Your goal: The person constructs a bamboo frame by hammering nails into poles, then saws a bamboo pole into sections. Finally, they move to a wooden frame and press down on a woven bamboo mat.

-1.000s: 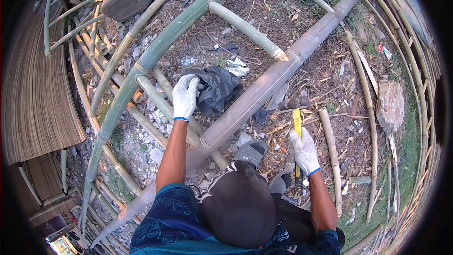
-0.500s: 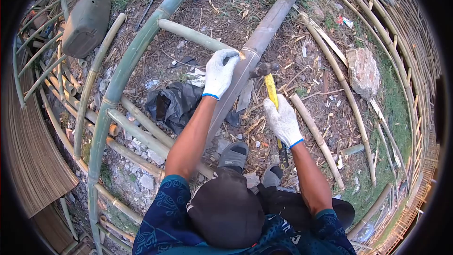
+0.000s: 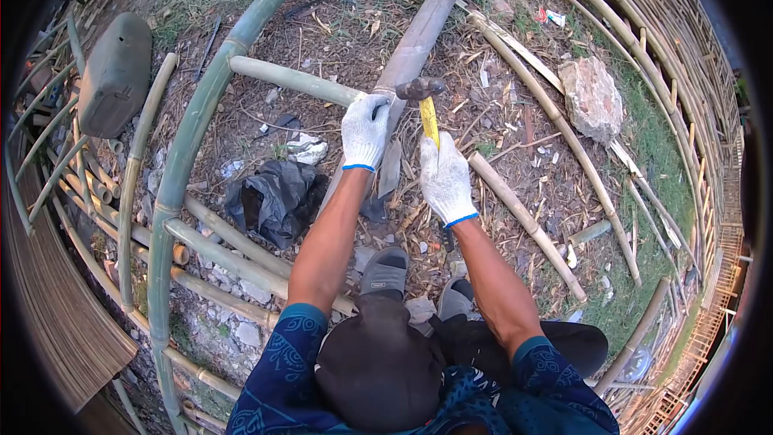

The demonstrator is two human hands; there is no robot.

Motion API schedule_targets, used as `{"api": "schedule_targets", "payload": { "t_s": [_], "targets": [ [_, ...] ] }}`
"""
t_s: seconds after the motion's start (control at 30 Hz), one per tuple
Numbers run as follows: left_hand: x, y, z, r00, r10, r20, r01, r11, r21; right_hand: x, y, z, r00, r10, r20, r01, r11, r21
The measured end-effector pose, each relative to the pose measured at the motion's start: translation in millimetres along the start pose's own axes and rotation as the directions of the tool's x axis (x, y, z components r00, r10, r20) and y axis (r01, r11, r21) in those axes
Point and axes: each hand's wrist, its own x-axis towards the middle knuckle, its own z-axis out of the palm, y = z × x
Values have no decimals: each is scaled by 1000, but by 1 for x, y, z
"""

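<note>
My right hand, in a white glove with a blue cuff, is closed around the yellow handle of a hammer. The dark hammer head is raised over the right edge of a thick grey-brown bamboo pole. My left hand, gloved the same way, is closed at the spot where a thin green bamboo rung meets that pole. Its fingertips are bent together there; what they pinch, if anything, is hidden. The rung's other end joins a thick green bamboo pole.
A black plastic bag lies left of my feet. A grey-green jerrycan stands at the upper left, a rock at the right. Loose bamboo lengths and woven matting lie around. Debris covers the ground.
My right hand has moved left and up with the hammer, bringing its head closer to my left hand. The whole view has shifted slightly; my left hand stays at the joint.
</note>
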Motion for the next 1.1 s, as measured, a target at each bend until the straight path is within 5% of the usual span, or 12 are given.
{"api": "schedule_targets", "payload": {
  "t_s": [0.23, 0.37, 0.53, 0.63, 0.83, 0.97, 1.03, 1.1],
  "targets": [
    [-1, 5, -2, 1000, -20, 11, 20, 1000, -3, 17, 10, 6, 993, -76, 90, 95, 969, -229],
    [-1, 4, -5, 999, -39, 30, 39, 999, -8, 7, 3, 9, 985, -123, -122, 122, 992, -11],
    [0, 7, -6, 996, -78, 34, 79, 996, -42, 17, 21, 29, 998, -55, 25, 59, 978, -199],
    [-1, 6, -6, 995, -92, 30, 93, 995, -33, 6, 4, 25, 979, -118, -169, 105, 991, -82],
    [-16, 17, -30, 976, -216, 19, 216, 965, -148, 23, 26, 40, 990, -142, -5, 137, 960, -245],
    [-77, 39, -90, 976, -212, -52, 197, 959, -205, 3, 5, 27, 934, -256, -249, 268, 963, 14],
    [-104, 63, -126, 953, -272, -133, 234, 940, -248, 0, 19, 37, 941, -277, -196, 272, 961, -53],
    [-125, 59, -153, 948, -189, -255, 183, 982, -47, 17, 38, 47, 977, -210, 28, 211, 948, -236]
  ]
}}
